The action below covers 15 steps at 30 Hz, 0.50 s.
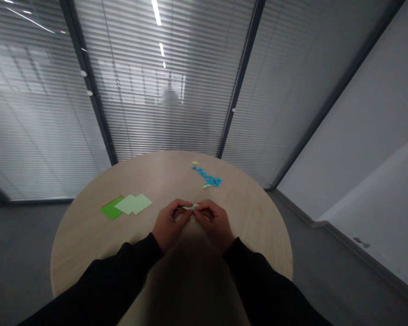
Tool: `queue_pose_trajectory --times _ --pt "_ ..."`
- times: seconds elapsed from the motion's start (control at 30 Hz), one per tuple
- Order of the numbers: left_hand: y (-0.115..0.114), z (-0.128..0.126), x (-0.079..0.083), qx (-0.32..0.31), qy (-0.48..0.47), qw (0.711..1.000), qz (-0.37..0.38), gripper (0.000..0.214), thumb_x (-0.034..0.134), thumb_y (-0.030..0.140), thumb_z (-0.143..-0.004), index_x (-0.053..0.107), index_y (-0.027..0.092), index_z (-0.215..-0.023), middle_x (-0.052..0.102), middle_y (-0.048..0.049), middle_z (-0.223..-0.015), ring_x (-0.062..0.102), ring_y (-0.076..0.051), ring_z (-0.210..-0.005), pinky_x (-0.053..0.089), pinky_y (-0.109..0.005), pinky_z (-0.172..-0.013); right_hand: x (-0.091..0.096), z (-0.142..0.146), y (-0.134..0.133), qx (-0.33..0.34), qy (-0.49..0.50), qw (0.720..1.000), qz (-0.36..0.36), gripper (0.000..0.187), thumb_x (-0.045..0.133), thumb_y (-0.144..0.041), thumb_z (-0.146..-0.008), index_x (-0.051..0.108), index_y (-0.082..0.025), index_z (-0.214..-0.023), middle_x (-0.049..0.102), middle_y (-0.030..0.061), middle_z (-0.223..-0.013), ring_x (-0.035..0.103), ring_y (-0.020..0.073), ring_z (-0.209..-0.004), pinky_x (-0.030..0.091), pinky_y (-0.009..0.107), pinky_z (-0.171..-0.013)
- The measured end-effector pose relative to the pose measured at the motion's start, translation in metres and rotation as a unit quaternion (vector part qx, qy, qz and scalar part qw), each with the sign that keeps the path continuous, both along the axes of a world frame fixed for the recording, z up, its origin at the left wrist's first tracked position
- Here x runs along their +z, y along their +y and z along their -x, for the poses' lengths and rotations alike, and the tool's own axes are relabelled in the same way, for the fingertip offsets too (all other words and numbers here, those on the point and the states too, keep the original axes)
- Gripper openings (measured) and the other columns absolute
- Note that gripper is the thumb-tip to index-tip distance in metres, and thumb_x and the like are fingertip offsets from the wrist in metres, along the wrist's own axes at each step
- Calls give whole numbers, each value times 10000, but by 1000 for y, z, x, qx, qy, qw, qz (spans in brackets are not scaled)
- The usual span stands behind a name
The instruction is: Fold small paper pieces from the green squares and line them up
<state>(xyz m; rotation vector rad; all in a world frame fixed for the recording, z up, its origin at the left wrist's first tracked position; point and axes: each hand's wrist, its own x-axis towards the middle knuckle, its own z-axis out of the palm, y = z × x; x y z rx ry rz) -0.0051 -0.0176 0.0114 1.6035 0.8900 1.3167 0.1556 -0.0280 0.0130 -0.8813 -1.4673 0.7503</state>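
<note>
The folded piece [191,207] and square sheets [133,203] are matt paper; the round bench [88,240] looks like smooth, pale wood. The sleeves [98,290] are matt black cloth.

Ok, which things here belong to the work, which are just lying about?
Work: pale green folded paper, pinched by left hand and right hand; green paper sheet; pale green paper squares; blue folded paper pieces.
Lying about: round wooden table; slatted blinds.

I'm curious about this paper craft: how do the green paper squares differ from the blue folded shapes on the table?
The green paper squares lie flat and unfolded, while the blue folded shapes are small and creased. Each square is larger than each shape, and the squares lie nearer the person. Both are paper lying on the round table.
</note>
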Motion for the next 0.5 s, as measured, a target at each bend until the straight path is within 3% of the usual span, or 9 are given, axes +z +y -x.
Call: queue_pose_trajectory --times 0.23,0.5 --pt "0 -1 -1 -36 -44 998 41 270 704 328 -820 636 175 -1032 737 -54 -909 700 -181 -817 534 -302 -734 -4 0 3 12 35 998 41 142 718 -309 -780 625 -202 -796 677 18 -821 680 156 -737 566 273 -693" --pt "2 -1 0 -1 -34 998 44 258 696 360 -833 670 178 -1013 723 -26 -809 669 -164 -723 511 -281 -669 -3 2 2 17 36 995 89 173 722 -344 -778 640 -204 -840 695 20 -756 683 171 -697 565 289 -655"
